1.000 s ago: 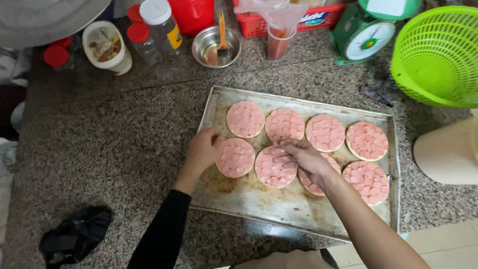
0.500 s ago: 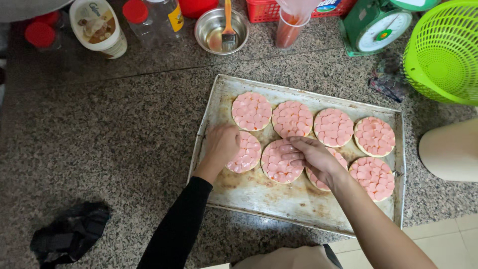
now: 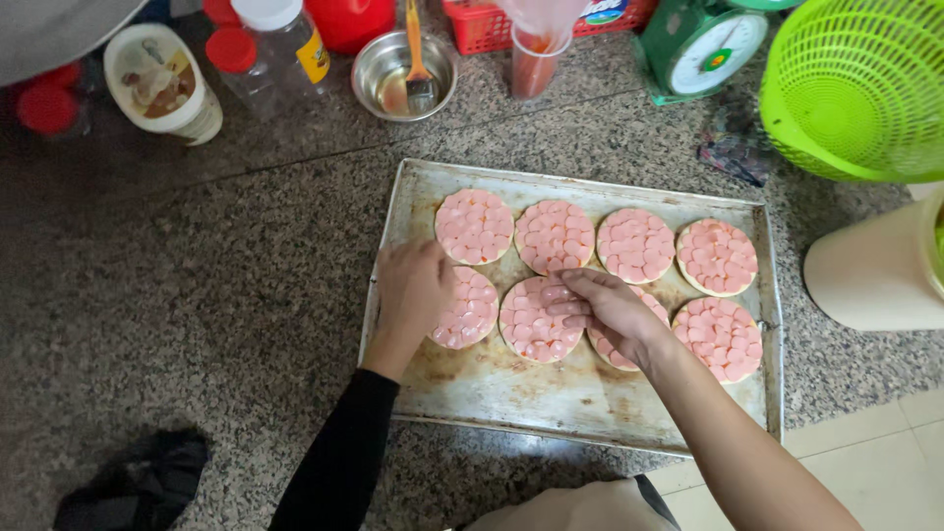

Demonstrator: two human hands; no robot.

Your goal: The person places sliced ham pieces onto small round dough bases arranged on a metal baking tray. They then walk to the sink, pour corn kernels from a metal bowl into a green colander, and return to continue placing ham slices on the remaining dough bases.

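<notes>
Left hand (image 3: 418, 287) flat on a sausage-topped round (image 3: 468, 307), right hand (image 3: 602, 307) open, fingertips on the next round (image 3: 529, 323), metal tray (image 3: 551, 393)

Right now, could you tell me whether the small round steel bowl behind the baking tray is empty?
Not empty: the small round steel bowl holds an orange-handled brush resting in a little pale liquid.

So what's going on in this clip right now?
A person works over a metal baking tray on a granite counter. It holds eight round bases covered in pink sausage slices. The left hand rests on the lower-left round; the right hand presses fingers onto the lower-middle round. Neither hand is lifting anything.
</notes>
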